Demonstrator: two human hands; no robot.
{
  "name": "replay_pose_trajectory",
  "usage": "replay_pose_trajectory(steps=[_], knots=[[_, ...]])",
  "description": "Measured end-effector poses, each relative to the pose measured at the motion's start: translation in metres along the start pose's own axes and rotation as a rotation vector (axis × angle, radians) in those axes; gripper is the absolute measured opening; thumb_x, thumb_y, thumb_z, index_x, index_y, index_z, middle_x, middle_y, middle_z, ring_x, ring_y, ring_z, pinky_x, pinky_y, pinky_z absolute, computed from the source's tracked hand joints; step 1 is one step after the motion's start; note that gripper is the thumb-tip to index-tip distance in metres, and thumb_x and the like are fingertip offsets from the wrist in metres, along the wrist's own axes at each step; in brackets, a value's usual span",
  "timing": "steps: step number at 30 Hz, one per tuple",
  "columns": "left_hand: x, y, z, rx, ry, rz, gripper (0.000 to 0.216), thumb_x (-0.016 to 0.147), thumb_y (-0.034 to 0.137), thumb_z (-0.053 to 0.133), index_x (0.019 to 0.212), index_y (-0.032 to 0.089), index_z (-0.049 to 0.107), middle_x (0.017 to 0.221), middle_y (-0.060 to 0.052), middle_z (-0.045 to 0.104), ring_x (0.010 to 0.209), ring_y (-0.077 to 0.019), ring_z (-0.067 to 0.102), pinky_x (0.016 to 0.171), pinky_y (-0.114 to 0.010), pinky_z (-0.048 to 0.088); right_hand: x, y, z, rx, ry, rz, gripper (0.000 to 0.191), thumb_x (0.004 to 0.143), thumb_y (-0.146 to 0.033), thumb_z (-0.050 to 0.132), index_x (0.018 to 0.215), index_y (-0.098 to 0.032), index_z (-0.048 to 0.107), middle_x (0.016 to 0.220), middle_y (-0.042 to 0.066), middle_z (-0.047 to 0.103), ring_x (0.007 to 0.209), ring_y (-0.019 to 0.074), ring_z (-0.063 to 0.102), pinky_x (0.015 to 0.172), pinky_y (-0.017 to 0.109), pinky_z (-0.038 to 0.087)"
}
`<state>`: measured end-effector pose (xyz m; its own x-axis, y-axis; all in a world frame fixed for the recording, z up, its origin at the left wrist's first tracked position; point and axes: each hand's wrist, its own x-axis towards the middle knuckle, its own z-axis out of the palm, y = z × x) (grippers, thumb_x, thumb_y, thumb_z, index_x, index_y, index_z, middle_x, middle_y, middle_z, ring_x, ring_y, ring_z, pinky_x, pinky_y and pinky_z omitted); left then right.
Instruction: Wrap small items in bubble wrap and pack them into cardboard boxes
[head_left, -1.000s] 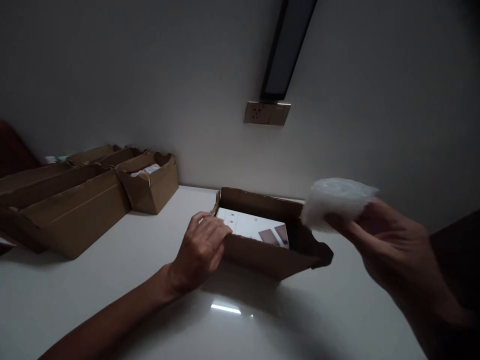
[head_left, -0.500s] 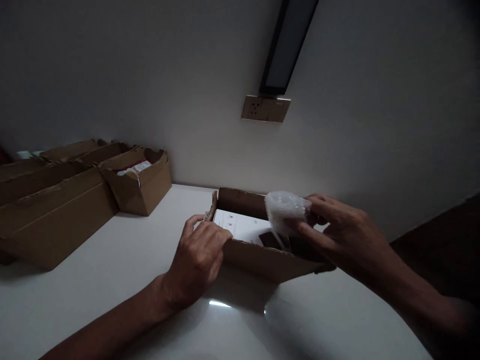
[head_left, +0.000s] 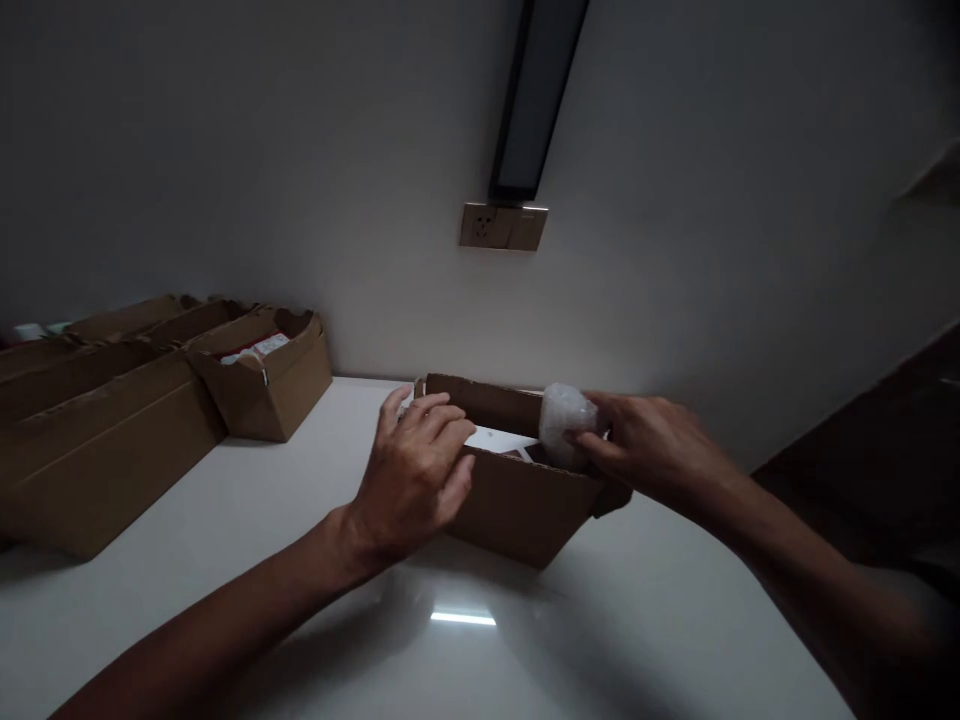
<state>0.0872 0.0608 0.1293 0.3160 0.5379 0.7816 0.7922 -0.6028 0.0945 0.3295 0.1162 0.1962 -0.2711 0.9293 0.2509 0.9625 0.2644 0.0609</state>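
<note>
Right hand (head_left: 660, 440) in from the right, and its grip is firmly on the translucent wrapped bundle (head_left: 564, 425), thumb on the near side, the bundle right at the open mouth of the cardboard box (head_left: 517, 510), over its right end. Across at the left end, there's the left hand (head_left: 412, 465), grip loose and holding nothing, fingers bent and parted above the near left corner; in this dim light I can't quite tell whether they touch the rim. Between the two hands, inside the box, a strip of a white carton (head_left: 501, 440) shows, just left of the bundle. All of this sits on a glossy white worktop (head_left: 300, 510), a bright streak of reflected light (head_left: 463, 619) on its near side. Over to the far left, a smaller cardboard box (head_left: 304, 380) holds white and red items (head_left: 262, 349), and just beside it stands a longer cardboard box (head_left: 127, 460). Up on the wall (head_left: 225, 180), a socket plate (head_left: 502, 227) sits just below a dark panel (head_left: 540, 100).
</note>
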Motion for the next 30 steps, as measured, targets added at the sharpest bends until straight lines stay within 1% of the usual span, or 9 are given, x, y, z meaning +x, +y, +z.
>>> replay_pose_trajectory(steps=[3, 7, 11, 14, 18, 20, 23, 25, 30], knots=[[0.030, 0.006, 0.013, -0.152, -0.093, -0.019, 0.027, 0.086, 0.017, 0.056, 0.113, 0.018, 0.061, 0.117, -0.010, 0.067, 0.115, -0.0271, 0.058, 0.102, -0.048, 0.042, 0.001, 0.003, -0.001, 0.020, -0.034, -0.024, 0.009, 0.077, -0.028, 0.056, 0.076, -0.022, 0.063, 0.065, 0.002, 0.064, 0.054, 0.0157, 0.050, 0.051, 0.028, 0.025], [0.078, 0.007, 0.039, -0.378, -0.366, -0.205, 0.042, 0.080, 0.015, 0.059, 0.122, 0.015, 0.057, 0.111, -0.010, 0.067, 0.098, -0.0242, 0.063, 0.085, -0.037, 0.050, -0.001, 0.002, -0.004, 0.064, -0.058, -0.060, 0.009, 0.078, -0.027, 0.054, 0.074, -0.022, 0.061, 0.065, 0.000, 0.065, 0.055, 0.0144, 0.051, 0.051, 0.026, 0.026], [0.109, 0.003, 0.059, -0.517, -0.578, -0.253, 0.026, 0.073, 0.008, 0.058, 0.097, 0.014, 0.065, 0.091, -0.006, 0.069, 0.081, -0.0192, 0.062, 0.068, -0.027, 0.046, -0.004, 0.001, -0.006, 0.071, -0.104, -0.068, 0.011, 0.079, -0.028, 0.053, 0.073, -0.022, 0.060, 0.064, -0.001, 0.064, 0.055, 0.0136, 0.051, 0.052, 0.026, 0.026], [0.116, 0.003, 0.064, -0.516, -0.597, -0.218, 0.015, 0.070, 0.004, 0.055, 0.078, 0.015, 0.062, 0.073, -0.001, 0.064, 0.068, -0.0144, 0.056, 0.058, -0.023, 0.038, -0.004, 0.005, -0.005, 0.056, -0.093, -0.076, 0.014, 0.080, -0.030, 0.054, 0.070, -0.022, 0.059, 0.062, -0.001, 0.062, 0.054, 0.0134, 0.049, 0.052, 0.027, 0.025], [0.116, 0.004, 0.067, -0.596, -0.626, -0.196, 0.016, 0.069, 0.002, 0.053, 0.074, 0.016, 0.061, 0.067, 0.002, 0.061, 0.064, -0.0119, 0.053, 0.055, -0.021, 0.035, -0.003, 0.013, -0.006, 0.080, -0.101, -0.089, 0.025, 0.084, -0.042, 0.055, 0.075, -0.020, 0.063, 0.061, 0.001, 0.062, 0.053, 0.0144, 0.051, 0.050, 0.027, 0.025], [0.118, 0.003, 0.071, -0.696, -0.693, -0.206, 0.014, 0.069, 0.003, 0.055, 0.073, 0.015, 0.061, 0.067, 0.002, 0.060, 0.062, -0.0112, 0.053, 0.055, -0.020, 0.036, -0.001, 0.014, -0.007, 0.128, -0.069, -0.085, 0.036, 0.084, -0.049, 0.056, 0.100, -0.019, 0.067, 0.073, 0.004, 0.068, 0.059, 0.0165, 0.058, 0.052, 0.027, 0.028], [0.121, 0.000, 0.077, -0.810, -0.803, -0.223, 0.014, 0.070, 0.003, 0.054, 0.073, 0.014, 0.061, 0.066, 0.003, 0.060, 0.059, -0.0104, 0.053, 0.057, -0.020, 0.039, 0.002, 0.012, -0.008, 0.149, -0.018, -0.097, 0.059, 0.083, -0.044, 0.058, 0.135, -0.018, 0.052, 0.089, 0.007, 0.073, 0.072, 0.0205, 0.064, 0.056, 0.026, 0.033], [0.120, -0.003, 0.074, -0.776, -0.818, -0.226, 0.015, 0.071, 0.004, 0.054, 0.076, 0.014, 0.064, 0.069, 0.002, 0.063, 0.062, -0.0115, 0.056, 0.060, -0.022, 0.041, 0.003, 0.009, -0.008, 0.099, -0.037, -0.104, 0.053, 0.083, -0.034, 0.057, 0.134, -0.020, 0.056, 0.088, 0.007, 0.073, 0.074, 0.0211, 0.065, 0.056, 0.026, 0.032], [0.089, -0.020, 0.030, -0.511, -0.585, -0.251, 0.025, 0.081, 0.028, 0.061, 0.103, 0.017, 0.068, 0.095, -0.005, 0.071, 0.084, -0.0185, 0.064, 0.073, -0.028, 0.047, -0.002, 0.007, -0.009, 0.073, -0.103, -0.062, 0.032, 0.081, -0.030, 0.059, 0.111, -0.024, 0.069, 0.076, 0.003, 0.072, 0.064, 0.0175, 0.061, 0.053, 0.026, 0.030]])
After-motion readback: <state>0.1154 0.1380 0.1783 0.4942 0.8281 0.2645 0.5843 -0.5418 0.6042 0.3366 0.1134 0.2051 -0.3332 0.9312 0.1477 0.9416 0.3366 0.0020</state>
